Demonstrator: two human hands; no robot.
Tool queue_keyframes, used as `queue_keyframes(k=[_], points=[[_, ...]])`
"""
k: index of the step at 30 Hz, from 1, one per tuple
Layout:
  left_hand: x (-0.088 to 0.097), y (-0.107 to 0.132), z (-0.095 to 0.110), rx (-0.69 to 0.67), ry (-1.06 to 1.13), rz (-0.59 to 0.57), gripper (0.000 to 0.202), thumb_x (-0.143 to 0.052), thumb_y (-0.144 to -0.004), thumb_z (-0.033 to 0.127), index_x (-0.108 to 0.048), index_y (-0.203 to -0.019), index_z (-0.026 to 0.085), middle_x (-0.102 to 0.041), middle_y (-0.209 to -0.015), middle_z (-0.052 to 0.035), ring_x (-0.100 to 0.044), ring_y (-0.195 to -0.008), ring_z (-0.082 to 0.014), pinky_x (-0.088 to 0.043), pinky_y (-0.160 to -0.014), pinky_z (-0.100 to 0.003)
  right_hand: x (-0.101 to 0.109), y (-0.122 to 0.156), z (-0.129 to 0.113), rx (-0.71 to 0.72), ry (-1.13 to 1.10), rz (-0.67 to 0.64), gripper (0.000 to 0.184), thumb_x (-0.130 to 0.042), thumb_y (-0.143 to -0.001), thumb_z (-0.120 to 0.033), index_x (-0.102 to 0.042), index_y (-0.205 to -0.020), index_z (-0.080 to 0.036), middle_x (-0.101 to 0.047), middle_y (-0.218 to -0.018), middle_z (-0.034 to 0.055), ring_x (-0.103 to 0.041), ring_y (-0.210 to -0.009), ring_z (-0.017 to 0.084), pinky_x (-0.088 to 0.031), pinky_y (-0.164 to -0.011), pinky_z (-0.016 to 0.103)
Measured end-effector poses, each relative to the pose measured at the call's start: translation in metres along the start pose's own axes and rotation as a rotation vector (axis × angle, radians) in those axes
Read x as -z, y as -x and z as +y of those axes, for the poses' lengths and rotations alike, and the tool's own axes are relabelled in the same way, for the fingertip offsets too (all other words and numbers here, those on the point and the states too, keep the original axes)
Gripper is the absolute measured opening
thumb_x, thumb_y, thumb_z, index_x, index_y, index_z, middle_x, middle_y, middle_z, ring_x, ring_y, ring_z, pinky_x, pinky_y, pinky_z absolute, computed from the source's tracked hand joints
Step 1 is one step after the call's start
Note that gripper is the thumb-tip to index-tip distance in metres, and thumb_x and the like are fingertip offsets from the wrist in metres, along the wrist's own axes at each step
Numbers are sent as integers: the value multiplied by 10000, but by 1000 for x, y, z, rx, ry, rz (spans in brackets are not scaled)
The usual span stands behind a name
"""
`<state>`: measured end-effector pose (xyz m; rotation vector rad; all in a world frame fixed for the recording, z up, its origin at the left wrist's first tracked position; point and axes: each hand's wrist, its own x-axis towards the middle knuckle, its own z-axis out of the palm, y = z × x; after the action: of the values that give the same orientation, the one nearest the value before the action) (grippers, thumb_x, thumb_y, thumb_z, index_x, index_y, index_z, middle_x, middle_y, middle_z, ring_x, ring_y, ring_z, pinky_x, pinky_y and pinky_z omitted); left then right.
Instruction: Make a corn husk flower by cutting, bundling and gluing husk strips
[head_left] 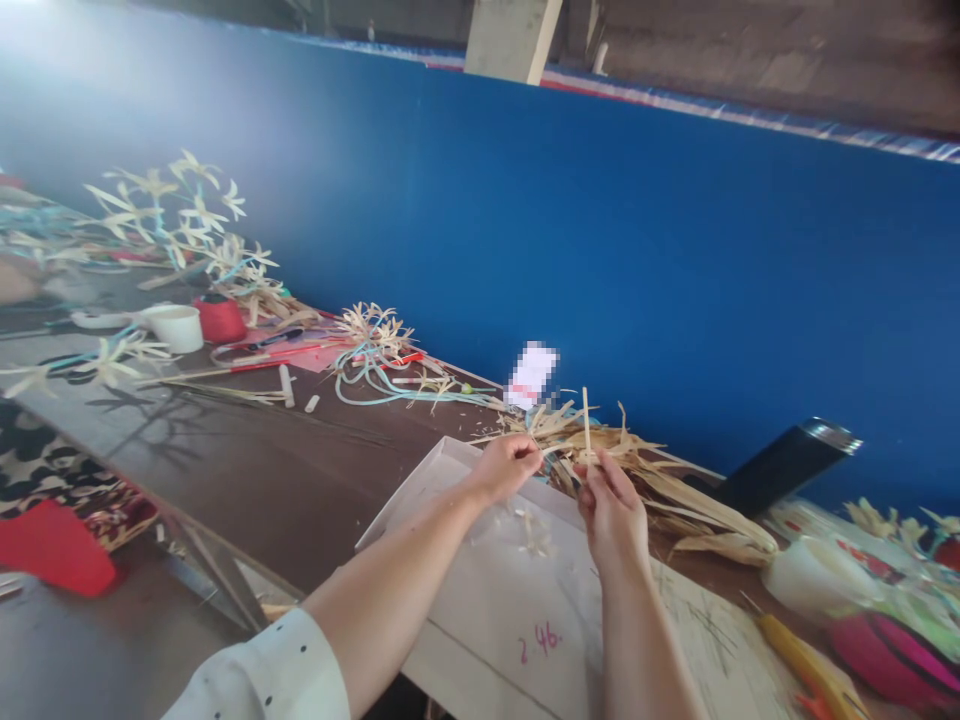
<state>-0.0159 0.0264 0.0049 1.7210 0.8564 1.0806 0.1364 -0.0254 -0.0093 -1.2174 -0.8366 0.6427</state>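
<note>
Pinching a short pale strip (pixel 556 449) is my left hand (pixel 511 466), with its fingers closed tight together. My right hand (pixel 613 500) holds a tall pale strip (pixel 587 415) upright between thumb and fingers, and the grip is nearly closed. Both strips are at the far edge of the white box lid (pixel 480 610), the one with pink numbers on it. I can't tell if the strips touch each other.

Just past the lid and to its right is a messy heap of dry husks (pixel 697 500). If I let go, a strip could drop in there and be hard to find, since they look so alike. The strips look thin and dry, so pulling or bending too hard could split them. Some little pale bits (pixel 534 532) lie on the lid under my hands; my arm could brush them away. The yellow tool (pixel 806 660) right of the lid could get bumped off the surface (pixel 330 500) by my elbow.
</note>
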Motion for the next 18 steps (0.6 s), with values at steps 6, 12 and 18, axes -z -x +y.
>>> queue_keyframes(k=[6, 12, 18], points=[[-2, -1, -4, -45, 19, 1, 190, -458, -748, 270, -580, -675, 143, -557, -658, 12, -486, -656, -100, -361, -618, -201, -11, 13, -13, -253, -214, -313, 523, -701, -661, -341, -567, -1148, -205, -586, -668, 2, -346, -441, 45, -191, -359, 156], [-3, 0, -1, -86, -21, -4, 220, -445, -758, 272, -537, -609, 138, -499, -596, 19, -431, -606, -91, -332, -572, -197, -15, 12, -6, -238, -69, -351, 492, -694, -651, -394, -606, -1090, -188, -565, -653, -7, -307, -408, 31, -148, -361, 166], [-3, 2, 1, -49, -49, 14, 197, -463, -728, 249, -549, -591, 137, -489, -568, 25, -416, -579, -88, -313, -546, -204, -12, 7, 1, -94, 102, -202, 533, -667, -652, -455, -632, -1098, -164, -579, -621, -2, -342, -409, 59, -226, -381, 204]])
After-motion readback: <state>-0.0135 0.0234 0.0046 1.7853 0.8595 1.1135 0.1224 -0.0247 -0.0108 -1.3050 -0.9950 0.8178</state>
